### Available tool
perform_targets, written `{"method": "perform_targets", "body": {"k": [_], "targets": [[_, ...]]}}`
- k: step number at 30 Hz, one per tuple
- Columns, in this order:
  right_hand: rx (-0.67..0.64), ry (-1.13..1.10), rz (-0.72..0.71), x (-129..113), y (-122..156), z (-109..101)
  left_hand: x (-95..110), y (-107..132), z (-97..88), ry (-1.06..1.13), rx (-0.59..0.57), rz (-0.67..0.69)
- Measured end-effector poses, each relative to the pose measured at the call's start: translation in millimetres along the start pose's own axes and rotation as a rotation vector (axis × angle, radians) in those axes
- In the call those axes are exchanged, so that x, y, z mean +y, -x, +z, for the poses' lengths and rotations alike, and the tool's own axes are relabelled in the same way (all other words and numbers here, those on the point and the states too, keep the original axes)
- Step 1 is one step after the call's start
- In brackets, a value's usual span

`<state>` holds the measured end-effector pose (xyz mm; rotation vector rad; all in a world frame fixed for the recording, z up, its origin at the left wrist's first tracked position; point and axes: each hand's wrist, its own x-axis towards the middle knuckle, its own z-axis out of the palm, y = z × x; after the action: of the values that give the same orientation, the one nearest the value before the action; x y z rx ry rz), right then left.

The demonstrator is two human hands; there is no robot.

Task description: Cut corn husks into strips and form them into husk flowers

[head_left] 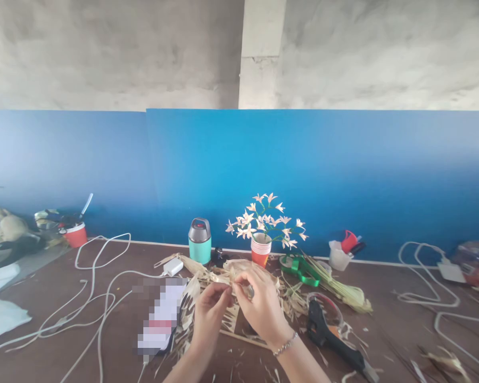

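Note:
My left hand and my right hand meet above the middle of the table, fingertips pinched and almost touching. Whatever lies between the fingers is too small and hidden to name. Pale dried husk pieces lie spread below and around both hands. Just behind them stands a stack of red and white paper cups with pale pink flowers on green stems in it. Under the hands, a light sheet with jagged cut strips shows in part.
A hot glue gun lies right of my right hand, near green tape and a husk bundle. Left are a phone, a white charger and cables. A teal flask stands by the blue partition.

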<state>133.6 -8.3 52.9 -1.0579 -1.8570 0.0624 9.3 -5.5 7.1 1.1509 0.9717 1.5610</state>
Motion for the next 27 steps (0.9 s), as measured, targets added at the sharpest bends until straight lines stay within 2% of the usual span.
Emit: {"method": "perform_targets", "body": {"k": [4, 6, 10, 12, 14, 17, 19, 27], "targets": [[-0.029, -0.028, -0.005, -1, -1, -7, -1, 0, -3.5, -0.055, -0.003, 0.109], [-0.056, -0.115, 0.057, -4, -4, -14, -1, 0, -6.6, -0.118, 0.039, 0.223], [-0.146, -0.452, 0.386, -12, -11, -29, 1, 3, -13.8, -0.294, 0.097, 0.608], [-0.254, -0.607, 0.555, -13, -12, -35, 2, 5, -16.6, -0.376, 0.094, 0.769], [-0.392, -0.739, 0.654, -13, -12, -38, 3, 6, -18.2, -0.43, 0.095, 0.862], [-0.56, -0.902, 0.671, -13, -10, -39, 3, 5, -18.7, -0.461, 0.096, 0.944], [-0.607, -0.965, 0.68, -14, -8, -38, 4, 5, -18.5, -0.466, 0.095, 0.973], [-0.579, -1.067, 0.784, -22, -6, -26, 0, 5, -17.4, -0.447, 0.128, 0.919]]}}
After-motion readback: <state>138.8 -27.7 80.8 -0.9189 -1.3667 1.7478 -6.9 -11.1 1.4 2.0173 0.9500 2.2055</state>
